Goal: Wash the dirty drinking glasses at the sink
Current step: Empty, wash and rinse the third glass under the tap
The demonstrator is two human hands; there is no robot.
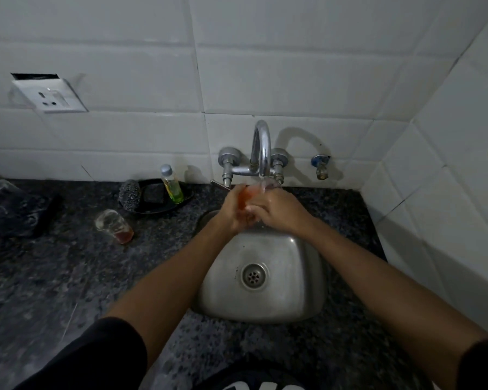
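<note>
Clear drinking glass with an orange tint (254, 192) held just under the spout of the curved chrome tap (261, 147), over the back edge of the small square stainless-steel sink (293, 277); outline blurred, so tilt hard to tell. Left hand (234, 211) wrapped around the left side of that glass, fingers curled onto it. Right hand (279, 211) closed over the right side and the front, fingertips meeting those of the left hand. Both forearms stretched forward from black sleeves (102, 358) across the basin. Round metal drain strainer (253, 276) set in the middle of the basin floor, below and nearer than the hands. Whether water ran from the spout: not clear enough to tell. Second clear drinking glass with a little amber liquid at its bottom (114, 226) stood well apart to the left on the dark speckled granite worktop (68, 277), untouched. Behind it, near the wall, a black oval dish (152, 208) carrying a dark rectangular block (154, 193), with a grey steel-wool scrubber (129, 195) at the dish's left edge and a small clear bottle of yellow-green liquid with a pale cap (172, 183) upright at its right. Dark crumpled plastic bag (12, 206) at the far left of the worktop. Small blue-collared wall tap (321, 166) to the right of the chrome mixer. White wall socket plate (50, 95) hung loose and tilted on the white tiled wall (293, 66), up at left.
</note>
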